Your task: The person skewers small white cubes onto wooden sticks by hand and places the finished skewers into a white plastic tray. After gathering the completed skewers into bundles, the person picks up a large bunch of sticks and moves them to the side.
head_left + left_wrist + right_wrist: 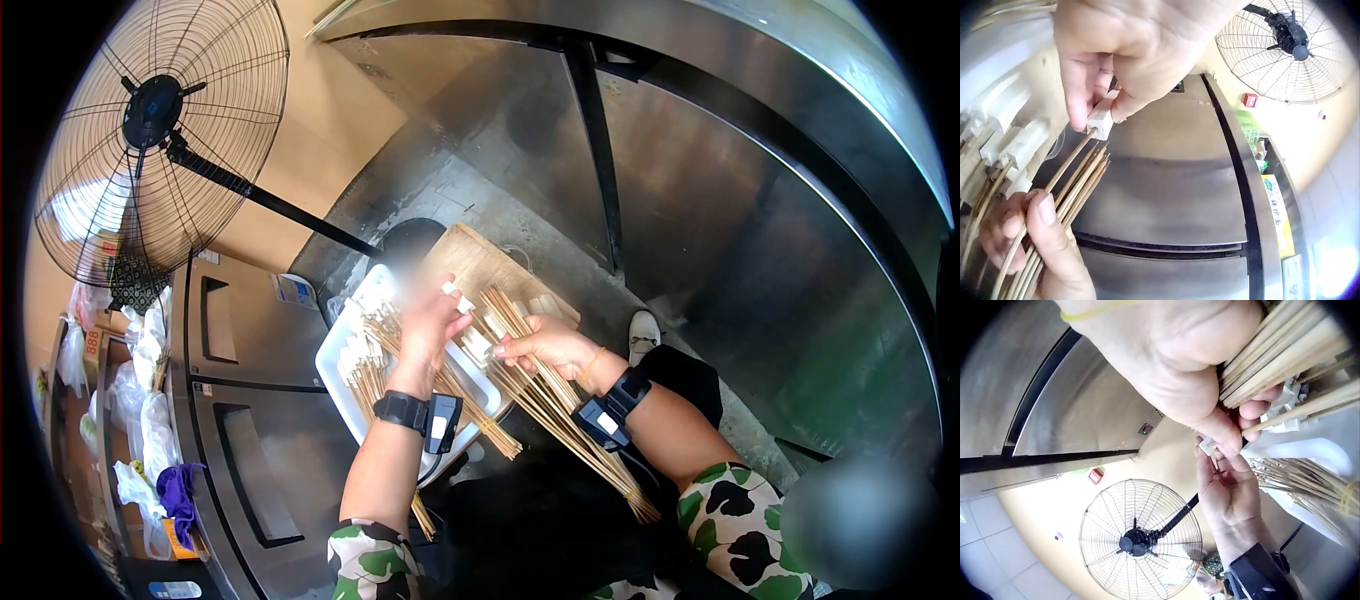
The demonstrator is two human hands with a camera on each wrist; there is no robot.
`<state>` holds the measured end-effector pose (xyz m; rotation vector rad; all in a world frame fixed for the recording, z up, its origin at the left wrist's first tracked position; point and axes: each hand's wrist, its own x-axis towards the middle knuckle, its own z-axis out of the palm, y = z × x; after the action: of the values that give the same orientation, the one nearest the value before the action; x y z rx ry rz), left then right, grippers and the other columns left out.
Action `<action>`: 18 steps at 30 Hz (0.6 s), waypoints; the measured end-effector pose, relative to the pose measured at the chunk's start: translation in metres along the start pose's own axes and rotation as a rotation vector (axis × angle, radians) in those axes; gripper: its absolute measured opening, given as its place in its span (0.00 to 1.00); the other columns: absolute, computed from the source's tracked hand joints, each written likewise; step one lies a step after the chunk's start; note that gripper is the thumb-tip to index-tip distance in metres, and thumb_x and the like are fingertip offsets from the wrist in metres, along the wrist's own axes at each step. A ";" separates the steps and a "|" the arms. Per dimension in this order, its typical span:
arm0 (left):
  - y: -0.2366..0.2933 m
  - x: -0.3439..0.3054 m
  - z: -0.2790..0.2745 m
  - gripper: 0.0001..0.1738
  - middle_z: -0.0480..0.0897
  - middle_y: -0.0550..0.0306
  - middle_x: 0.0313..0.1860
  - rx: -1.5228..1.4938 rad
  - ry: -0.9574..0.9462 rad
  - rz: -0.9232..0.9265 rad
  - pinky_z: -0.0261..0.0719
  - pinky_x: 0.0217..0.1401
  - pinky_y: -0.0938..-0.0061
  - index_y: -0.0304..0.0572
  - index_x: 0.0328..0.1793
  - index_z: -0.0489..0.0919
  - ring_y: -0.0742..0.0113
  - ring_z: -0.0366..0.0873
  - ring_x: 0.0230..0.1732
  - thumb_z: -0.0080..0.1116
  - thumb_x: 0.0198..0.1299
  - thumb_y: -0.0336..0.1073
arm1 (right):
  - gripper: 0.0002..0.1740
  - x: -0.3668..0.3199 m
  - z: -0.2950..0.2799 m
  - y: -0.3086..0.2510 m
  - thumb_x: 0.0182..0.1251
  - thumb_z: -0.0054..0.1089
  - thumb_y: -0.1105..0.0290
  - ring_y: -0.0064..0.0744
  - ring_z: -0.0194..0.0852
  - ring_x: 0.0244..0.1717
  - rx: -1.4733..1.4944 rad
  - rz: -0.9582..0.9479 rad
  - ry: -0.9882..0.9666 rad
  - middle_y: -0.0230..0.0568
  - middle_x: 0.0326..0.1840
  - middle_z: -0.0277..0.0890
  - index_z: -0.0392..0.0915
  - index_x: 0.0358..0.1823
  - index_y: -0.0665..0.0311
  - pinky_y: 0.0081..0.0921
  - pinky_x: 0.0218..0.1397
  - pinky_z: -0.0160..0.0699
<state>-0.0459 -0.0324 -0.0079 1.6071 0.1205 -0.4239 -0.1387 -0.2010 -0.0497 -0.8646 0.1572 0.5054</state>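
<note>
My left hand (425,335) pinches a small white block (1101,120) between thumb and fingers. My right hand (555,347) grips a bundle of thin bamboo skewers (1082,184). One skewer (1067,164) stands apart from that bundle under the right thumb, its upper end at the block's lower face. White blocks on skewers (1025,145) lie beside the hands in the left wrist view. Below the left hand is a white tray (330,372) with more skewered pieces in it. Skewers tied with a yellow band (1349,499) show in the right wrist view.
A wooden board (470,250) with white pieces lies past the hands. A black stand fan (155,112) is at the left, over steel cabinets (250,460) and a shelf of plastic bags (150,430). A large steel unit (740,230) curves along the right, near a shoe (644,332).
</note>
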 end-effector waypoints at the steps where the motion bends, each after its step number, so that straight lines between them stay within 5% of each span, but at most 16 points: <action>1: -0.001 -0.003 0.002 0.19 0.77 0.62 0.38 0.022 -0.003 -0.008 0.82 0.39 0.79 0.40 0.60 0.71 0.73 0.77 0.34 0.54 0.61 0.30 | 0.07 0.001 -0.001 0.001 0.55 0.64 0.75 0.15 0.64 0.15 -0.005 -0.003 -0.003 0.34 0.21 0.74 0.72 0.29 0.65 0.11 0.17 0.62; 18: -0.002 -0.021 0.026 0.16 0.77 0.62 0.34 0.099 -0.009 0.025 0.82 0.33 0.83 0.38 0.56 0.74 0.77 0.74 0.28 0.50 0.65 0.34 | 0.07 0.002 -0.006 0.002 0.55 0.64 0.76 0.15 0.65 0.16 -0.019 -0.066 0.022 0.34 0.22 0.73 0.72 0.30 0.65 0.10 0.17 0.62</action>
<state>-0.0715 -0.0537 -0.0033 1.7024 0.0731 -0.4228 -0.1377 -0.2035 -0.0557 -0.8910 0.1441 0.4362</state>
